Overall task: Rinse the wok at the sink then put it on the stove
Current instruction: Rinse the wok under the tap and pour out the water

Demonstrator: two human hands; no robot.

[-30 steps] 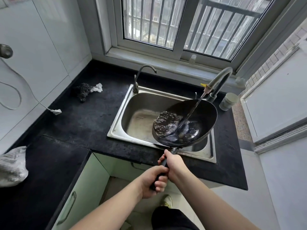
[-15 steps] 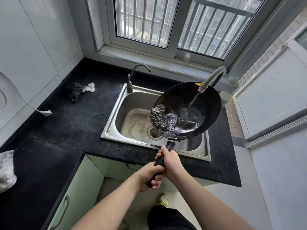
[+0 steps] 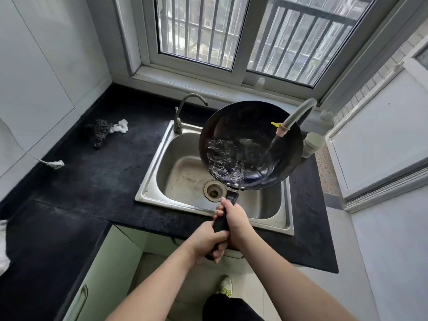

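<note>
1. Nearest: both forearms come in from the bottom edge, w/ a shoe [image 3: 225, 286] on the floor below.
2. Left hand [image 3: 206, 242] is wrapped tight round the low end of the wok's black handle [image 3: 221, 222]. Right hand [image 3: 235, 222] is clenched on the same handle just above it; the two hands touch. No free fingers on either.
3. Wok [image 3: 251, 144] is held up over the right part of the sink [image 3: 185, 172], tilted so its inside faces the camera, far rim up toward the window [image 3: 243, 31]. Not resting on anything I can see.
4. Water sloshes in the lower left of the bowl; the hose tap [image 3: 298, 114] w/ yellow clip hangs over the right rim and a stream seems to run in.
5. Handling, my guess: dark metal, stiff, prob. heavy w/ water in it, hence 2 hands. One long handle is the only real grip; wet metal rim = slippery, so keep to the handle, hands close to the bowl for less leverage strain.
6. Further out: drain [image 3: 214, 191], small 2nd faucet [image 3: 183, 112] at the sink's back left, scrubber w/ white rag [image 3: 104, 132] on the black counter [image 3: 92, 172], pale cup [image 3: 312, 143] just right of the wok.
7. No stove in view, so the carry step looks not yet begun.
</note>
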